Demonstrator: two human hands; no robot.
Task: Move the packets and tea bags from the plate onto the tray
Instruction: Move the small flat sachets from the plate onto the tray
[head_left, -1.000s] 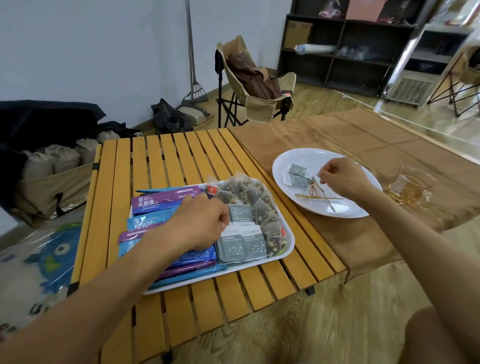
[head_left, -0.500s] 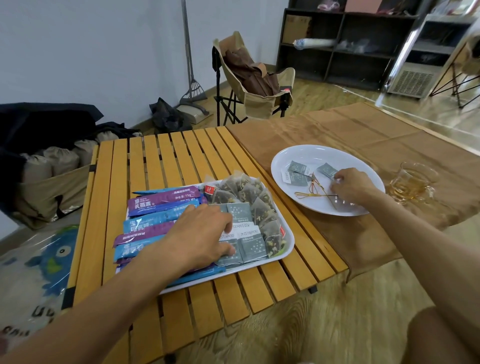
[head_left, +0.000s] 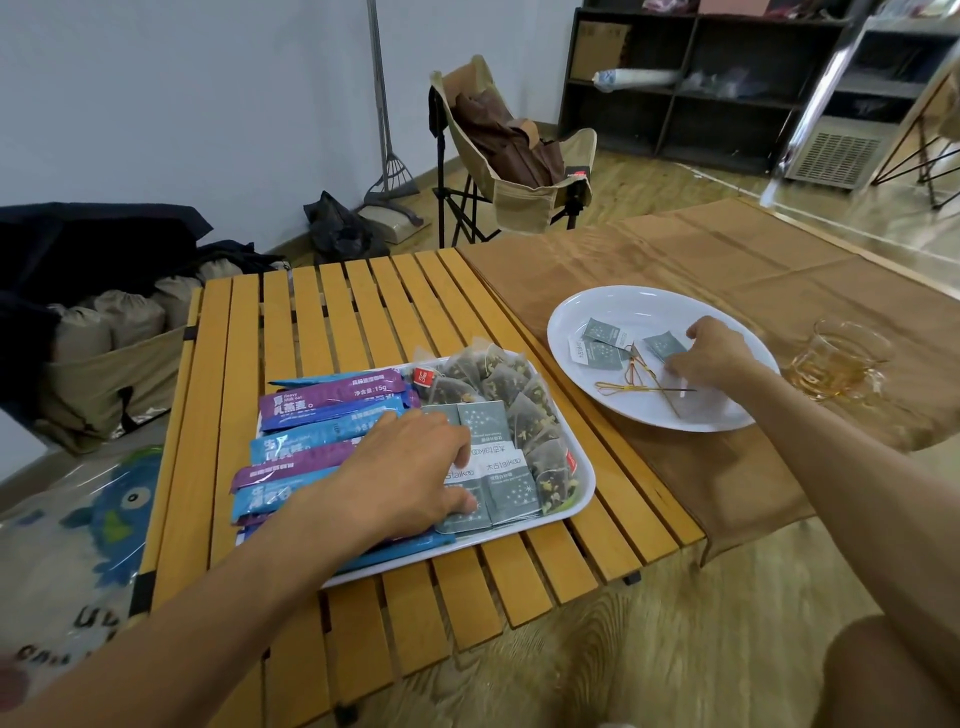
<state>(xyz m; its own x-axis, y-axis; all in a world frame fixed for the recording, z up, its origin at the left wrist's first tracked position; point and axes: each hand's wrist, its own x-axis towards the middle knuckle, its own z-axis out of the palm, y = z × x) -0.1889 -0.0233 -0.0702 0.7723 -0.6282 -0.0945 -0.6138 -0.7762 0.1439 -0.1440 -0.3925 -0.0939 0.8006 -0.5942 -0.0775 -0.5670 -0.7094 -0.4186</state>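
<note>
A white tray (head_left: 583, 498) on the slatted table holds blue and purple stick packets (head_left: 332, 402), grey packets (head_left: 506, 493) and pyramid tea bags (head_left: 511, 384). My left hand (head_left: 410, 467) rests flat on the tray's contents, its fingertips touching the grey packets. To the right, a white plate (head_left: 618, 309) holds three small grey packets (head_left: 600, 345), gold twist ties (head_left: 636, 382) and a clear wrapper (head_left: 683, 402). My right hand (head_left: 714, 353) is down on the plate with fingers curled, thumb and fingertips pinching the edge of the rightmost grey packet (head_left: 662, 344).
A glass cup of tea (head_left: 839, 364) stands just right of the plate on the brown cloth (head_left: 727, 249). The wooden slatted table (head_left: 332, 322) reaches back and left of the tray. A folding chair (head_left: 519, 171) stands behind the table.
My right hand moved across the plate to the rightmost grey packet. My left hand slid forward over the tray onto the grey packets and opened out flat.
</note>
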